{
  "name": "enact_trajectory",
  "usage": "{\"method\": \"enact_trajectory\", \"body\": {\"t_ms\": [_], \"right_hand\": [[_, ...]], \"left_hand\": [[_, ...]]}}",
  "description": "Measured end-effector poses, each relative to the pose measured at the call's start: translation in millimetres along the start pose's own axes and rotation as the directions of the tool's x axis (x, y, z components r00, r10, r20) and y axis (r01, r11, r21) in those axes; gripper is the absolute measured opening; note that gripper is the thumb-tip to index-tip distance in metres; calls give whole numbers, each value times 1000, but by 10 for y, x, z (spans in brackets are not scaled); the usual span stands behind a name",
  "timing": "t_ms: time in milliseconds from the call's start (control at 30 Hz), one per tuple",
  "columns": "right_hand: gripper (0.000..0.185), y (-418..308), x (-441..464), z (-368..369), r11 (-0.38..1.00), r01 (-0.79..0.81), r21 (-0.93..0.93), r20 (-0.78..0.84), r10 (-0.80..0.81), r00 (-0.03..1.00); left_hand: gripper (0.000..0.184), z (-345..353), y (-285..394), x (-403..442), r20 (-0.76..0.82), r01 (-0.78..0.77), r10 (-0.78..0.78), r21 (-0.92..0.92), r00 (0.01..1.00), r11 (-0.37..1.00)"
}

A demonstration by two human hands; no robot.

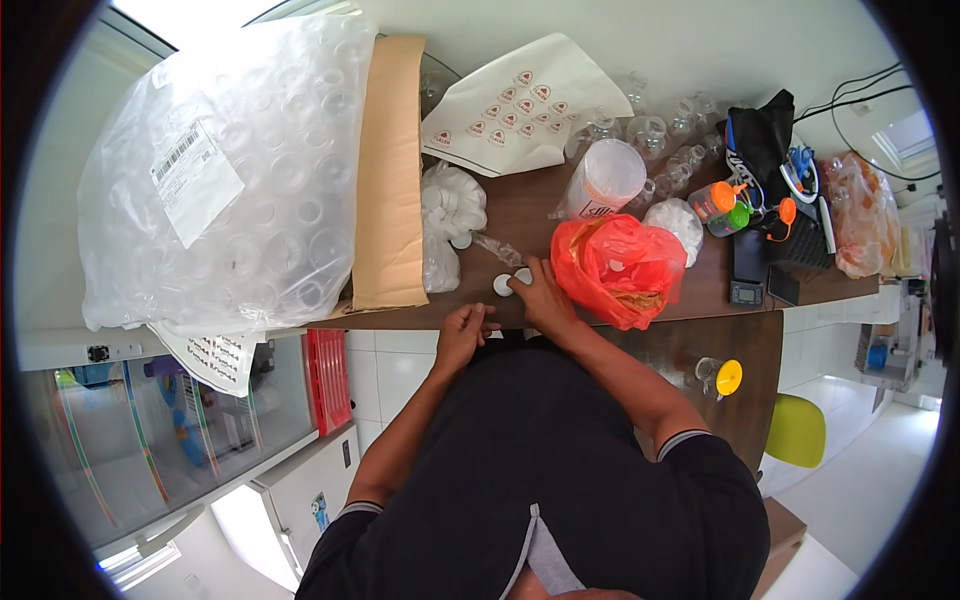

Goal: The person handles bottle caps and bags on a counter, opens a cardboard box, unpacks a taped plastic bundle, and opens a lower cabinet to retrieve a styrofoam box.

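Two small white round caps lie on the brown table near its front edge. The left cap (pixel 503 285) rests on the wood. My right hand (pixel 546 300) is at the other cap (pixel 523 275), thumb on one side and fingers on the far side. Close by at the edge is my left hand (pixel 463 335), its fingers curled in; what they hold, if anything, is hidden. A small clear plastic bottle (pixel 497 248) lies just beyond the caps. Right of my right hand stands an open red plastic bag (pixel 610 270) with brownish contents.
A big clear bag of plastic bottles (pixel 270 220) and a cardboard box (pixel 388 180) fill the left. A clear bag of white caps (pixel 452 210) sits beside them. Behind are a white tub (pixel 612 172) and clear bottles (pixel 648 138). A yellow-lidded jar (pixel 720 376) stands lower right.
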State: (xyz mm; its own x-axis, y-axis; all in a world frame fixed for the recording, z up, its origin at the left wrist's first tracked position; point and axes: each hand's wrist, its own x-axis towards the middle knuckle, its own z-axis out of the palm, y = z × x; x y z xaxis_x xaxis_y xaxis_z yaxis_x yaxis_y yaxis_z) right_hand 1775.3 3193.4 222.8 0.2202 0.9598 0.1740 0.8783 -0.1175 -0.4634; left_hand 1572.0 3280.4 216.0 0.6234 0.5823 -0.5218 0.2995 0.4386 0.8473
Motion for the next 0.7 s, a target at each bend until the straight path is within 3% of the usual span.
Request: {"method": "enact_trajectory", "body": {"t_ms": [133, 200, 400, 600, 700], "right_hand": [[36, -11, -15, 14, 998, -64, 16, 96, 63, 993], [34, -26, 12, 68, 995, -94, 23, 106, 91, 990], [29, -270, 393, -143, 890, -226, 396, 28, 235, 972], [29, -358, 1231, -183, 886, -44, 462, -234, 169, 957], [33, -495, 1699, -180, 890, -67, 452, -213, 180, 960]], "left_hand": [[33, 16, 10, 9, 29, -81, 80, 27, 996, 996], [35, 49, 35, -6, 15, -58, 59, -67, 998, 996], [42, 16, 54, -46, 26, -50, 51, -27, 998, 998], [36, -35, -168, -2, 67, -20, 19, 20, 998, 1000], [33, -17, -155, -7, 90, 42, -44, 22, 995, 999]]}}
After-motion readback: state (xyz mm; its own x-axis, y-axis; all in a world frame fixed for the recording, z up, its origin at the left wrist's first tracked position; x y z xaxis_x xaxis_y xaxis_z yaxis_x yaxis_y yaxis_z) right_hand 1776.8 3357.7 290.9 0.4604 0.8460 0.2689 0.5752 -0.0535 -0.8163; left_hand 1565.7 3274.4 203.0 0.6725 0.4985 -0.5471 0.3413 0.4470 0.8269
